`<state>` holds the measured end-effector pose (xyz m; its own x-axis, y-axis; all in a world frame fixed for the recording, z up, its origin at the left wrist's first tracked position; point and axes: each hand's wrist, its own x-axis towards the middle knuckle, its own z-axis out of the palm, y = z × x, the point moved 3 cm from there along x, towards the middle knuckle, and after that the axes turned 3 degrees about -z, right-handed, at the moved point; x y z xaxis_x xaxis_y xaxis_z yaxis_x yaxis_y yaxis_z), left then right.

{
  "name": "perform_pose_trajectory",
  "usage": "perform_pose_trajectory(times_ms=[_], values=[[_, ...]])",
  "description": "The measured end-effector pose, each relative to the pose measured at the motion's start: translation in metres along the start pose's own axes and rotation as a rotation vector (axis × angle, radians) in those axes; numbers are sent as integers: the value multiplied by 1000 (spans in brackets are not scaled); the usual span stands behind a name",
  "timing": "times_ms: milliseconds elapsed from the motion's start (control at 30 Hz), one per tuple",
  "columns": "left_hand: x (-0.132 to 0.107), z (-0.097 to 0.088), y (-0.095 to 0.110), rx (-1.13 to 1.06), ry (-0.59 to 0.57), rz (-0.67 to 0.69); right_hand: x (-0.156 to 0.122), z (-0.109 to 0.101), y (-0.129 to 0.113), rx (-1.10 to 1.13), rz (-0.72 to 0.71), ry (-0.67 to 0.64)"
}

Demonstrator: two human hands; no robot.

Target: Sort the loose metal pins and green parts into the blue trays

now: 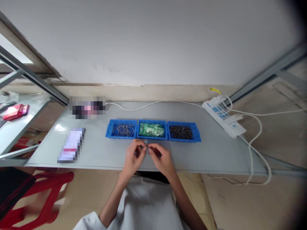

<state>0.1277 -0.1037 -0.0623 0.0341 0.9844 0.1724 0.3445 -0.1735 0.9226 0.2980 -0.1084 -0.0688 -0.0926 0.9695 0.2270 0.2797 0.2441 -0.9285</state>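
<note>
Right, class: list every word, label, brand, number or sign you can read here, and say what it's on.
No text can be read.
Power strip: blue markings, too small to read.
Green parts in the middle tray: print too small.
Red packet, far left: blurred.
Two pixelated items: unreadable.
Small part pinched between left hand and right hand: no marking visible.
</note>
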Motion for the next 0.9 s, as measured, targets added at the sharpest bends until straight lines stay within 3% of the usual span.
perform_pose_trajectory(times_ms=[533,900], values=[[-5,5,-2,-23,-9,-72,0,-4,0,-10,16,121],[-2,6,-7,25,-59,-48,-3,0,-3,-2,-111,116]])
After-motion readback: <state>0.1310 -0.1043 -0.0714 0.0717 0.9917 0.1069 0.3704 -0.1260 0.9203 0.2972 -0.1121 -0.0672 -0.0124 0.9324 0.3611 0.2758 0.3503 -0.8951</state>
